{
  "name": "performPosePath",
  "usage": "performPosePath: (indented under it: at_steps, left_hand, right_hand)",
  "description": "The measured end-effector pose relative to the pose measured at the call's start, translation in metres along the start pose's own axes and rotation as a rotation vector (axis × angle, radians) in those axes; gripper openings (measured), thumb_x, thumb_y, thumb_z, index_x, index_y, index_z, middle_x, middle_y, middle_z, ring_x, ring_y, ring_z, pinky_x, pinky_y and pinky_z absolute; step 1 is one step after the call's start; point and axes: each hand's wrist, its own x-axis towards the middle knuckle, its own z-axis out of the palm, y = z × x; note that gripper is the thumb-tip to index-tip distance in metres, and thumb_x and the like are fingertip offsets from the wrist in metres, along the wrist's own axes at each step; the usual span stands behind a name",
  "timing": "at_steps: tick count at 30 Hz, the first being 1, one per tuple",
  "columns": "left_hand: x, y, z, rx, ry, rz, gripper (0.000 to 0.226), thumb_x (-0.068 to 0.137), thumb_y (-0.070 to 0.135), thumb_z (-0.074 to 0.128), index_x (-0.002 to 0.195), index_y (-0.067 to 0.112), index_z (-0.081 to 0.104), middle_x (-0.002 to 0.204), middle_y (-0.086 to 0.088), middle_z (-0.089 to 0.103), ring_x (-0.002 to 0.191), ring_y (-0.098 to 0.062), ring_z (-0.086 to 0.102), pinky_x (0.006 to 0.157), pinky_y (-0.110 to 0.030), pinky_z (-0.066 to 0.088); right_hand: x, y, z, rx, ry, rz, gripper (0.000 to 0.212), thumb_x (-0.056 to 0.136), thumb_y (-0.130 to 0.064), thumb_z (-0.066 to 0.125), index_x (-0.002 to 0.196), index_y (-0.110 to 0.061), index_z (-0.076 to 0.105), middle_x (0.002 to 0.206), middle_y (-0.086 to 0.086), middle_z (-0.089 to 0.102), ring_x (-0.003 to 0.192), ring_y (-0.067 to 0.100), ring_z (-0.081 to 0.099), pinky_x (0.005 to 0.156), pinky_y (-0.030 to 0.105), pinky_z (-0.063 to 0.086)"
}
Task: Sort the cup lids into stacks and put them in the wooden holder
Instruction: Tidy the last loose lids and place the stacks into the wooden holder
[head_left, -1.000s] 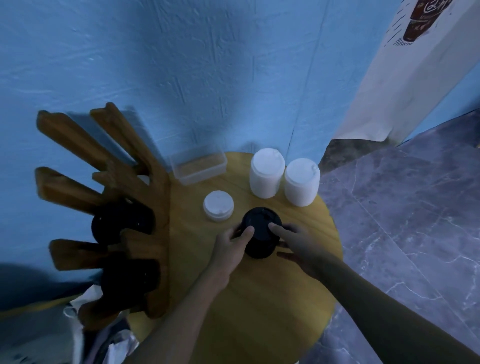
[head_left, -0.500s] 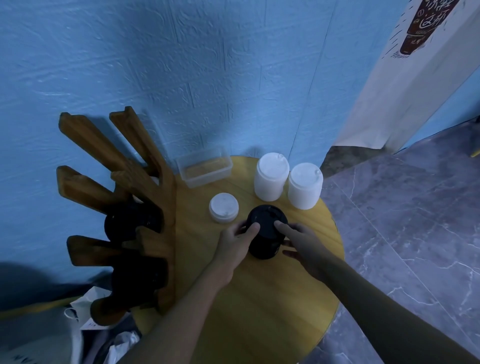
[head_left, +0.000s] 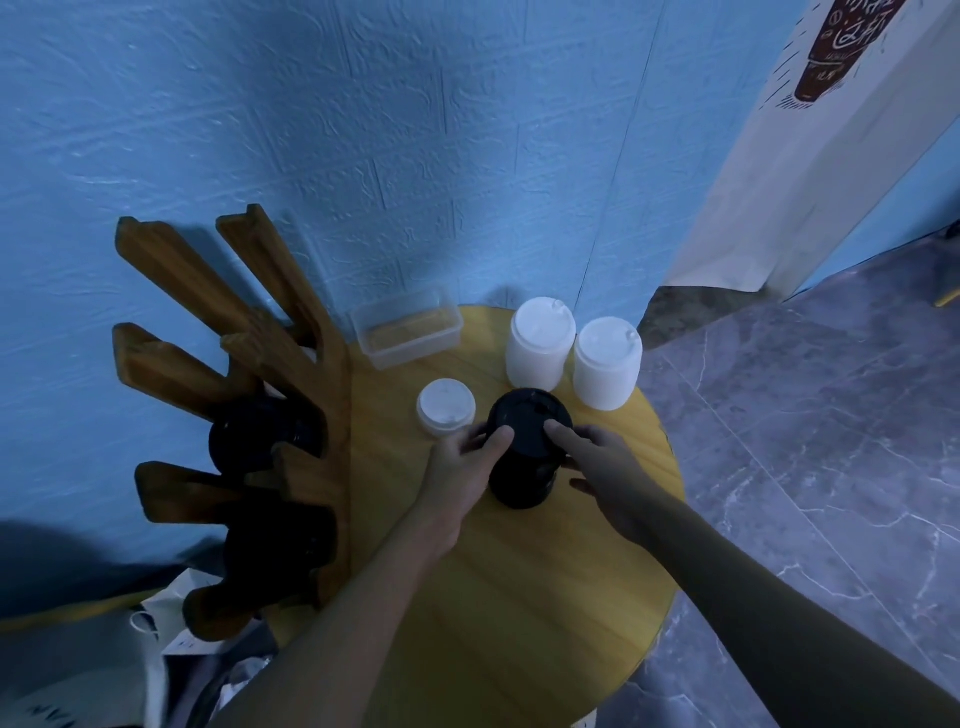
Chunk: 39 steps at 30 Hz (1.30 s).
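View's swung left on me, holder (head_left: 291, 364) fuller in frame; left hand (head_left: 462, 483) and right hand (head_left: 613, 478) barely inch round the black stack (head_left: 527, 415).

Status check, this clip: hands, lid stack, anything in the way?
Left hand, right hand: both gripping black lid stack. Stack upright on table, not yet in wooden holder. Short white stack sits just beyond left hand.

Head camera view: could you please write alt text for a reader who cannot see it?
The left hand and right hand grip a black lid stack on a round wooden table. Two tall white lid stacks stand behind it; the wooden holder at left holds black lids.
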Motion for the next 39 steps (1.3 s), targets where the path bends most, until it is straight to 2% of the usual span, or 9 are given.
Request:
performPosePath:
  at_steps: [4,8,11,13,16,21,27,30,39]
  left_hand:
    - [-0.022,0.032,-0.029,-0.075,0.055,0.116,0.055,0.085,0.042,0.077,0.133,0.021,0.061,0.122,-0.001,0.07,0.112,-0.018,0.068,0.097,-0.036,0.055]
    - [-0.064,0.069,-0.069,-0.037,0.11,0.291,0.047,0.08,0.039,0.073,0.125,0.037,0.061,0.122,0.002,0.069,0.11,-0.011,0.068,0.084,-0.024,0.057]
    - [-0.097,0.084,-0.109,0.042,0.19,0.363,0.047,0.081,0.044,0.071,0.126,0.042,0.059,0.125,0.007,0.068,0.116,-0.007,0.063,0.091,-0.028,0.055]
    - [-0.115,0.09,-0.137,0.051,0.234,0.376,0.053,0.081,0.042,0.07,0.132,0.034,0.059,0.124,0.006,0.069,0.115,-0.007,0.065,0.093,-0.028,0.054]
    - [-0.132,0.091,-0.173,0.017,0.315,0.402,0.051,0.079,0.027,0.068,0.129,0.021,0.062,0.111,-0.001,0.074,0.099,-0.004,0.07,0.079,-0.016,0.054]
    - [-0.132,0.076,-0.216,0.034,0.403,0.408,0.03,0.094,0.008,0.062,0.117,0.028,0.064,0.097,0.009,0.078,0.093,-0.004,0.072,0.074,-0.012,0.053]
    - [-0.1,0.052,-0.242,0.05,0.389,0.321,0.046,0.092,0.022,0.066,0.137,0.014,0.056,0.094,0.006,0.077,0.094,-0.009,0.073,0.079,-0.021,0.058]
    - [-0.088,0.044,-0.243,0.068,0.368,0.283,0.05,0.094,0.025,0.064,0.141,0.014,0.052,0.106,-0.001,0.073,0.097,-0.009,0.071,0.08,-0.02,0.058]
    - [-0.069,0.03,-0.245,0.115,0.392,0.248,0.047,0.096,0.027,0.063,0.14,0.015,0.053,0.111,-0.009,0.071,0.098,-0.013,0.069,0.071,-0.014,0.055]
  right_hand:
    - [-0.019,-0.038,0.012,0.033,-0.12,-0.12,0.046,0.087,-0.046,0.066,0.123,-0.017,0.059,0.113,-0.001,0.07,0.098,0.012,0.067,0.079,0.026,0.052]
    - [-0.041,-0.073,0.044,-0.002,-0.203,-0.257,0.038,0.085,-0.045,0.069,0.119,-0.028,0.061,0.112,0.0,0.071,0.107,0.017,0.065,0.093,0.037,0.053]
    - [-0.058,-0.095,0.08,0.014,-0.297,-0.368,0.03,0.089,-0.037,0.063,0.118,-0.028,0.064,0.11,-0.001,0.072,0.104,0.014,0.066,0.085,0.03,0.054]
    - [-0.065,-0.103,0.107,0.005,-0.351,-0.396,0.038,0.087,-0.039,0.064,0.122,-0.025,0.063,0.112,0.0,0.07,0.104,0.015,0.066,0.083,0.027,0.054]
    - [-0.065,-0.106,0.146,-0.053,-0.403,-0.385,0.04,0.089,-0.038,0.065,0.126,-0.024,0.061,0.114,0.0,0.069,0.103,0.015,0.067,0.084,0.028,0.054]
    - [-0.064,-0.102,0.197,-0.089,-0.448,-0.34,0.045,0.09,-0.042,0.063,0.132,-0.027,0.054,0.119,-0.003,0.065,0.11,0.013,0.063,0.077,0.022,0.049]
    - [-0.058,-0.098,0.231,-0.086,-0.301,-0.301,0.03,0.094,-0.034,0.061,0.12,-0.019,0.059,0.108,0.0,0.067,0.095,0.009,0.065,0.062,0.014,0.051]
    - [-0.054,-0.095,0.238,-0.059,-0.274,-0.251,0.02,0.096,-0.03,0.059,0.113,-0.02,0.061,0.1,-0.004,0.067,0.089,0.008,0.063,0.055,0.008,0.047]
    - [-0.04,-0.084,0.25,-0.09,-0.246,-0.117,0.037,0.093,-0.031,0.063,0.127,-0.02,0.054,0.101,-0.009,0.06,0.084,-0.002,0.055,0.051,0.006,0.043]
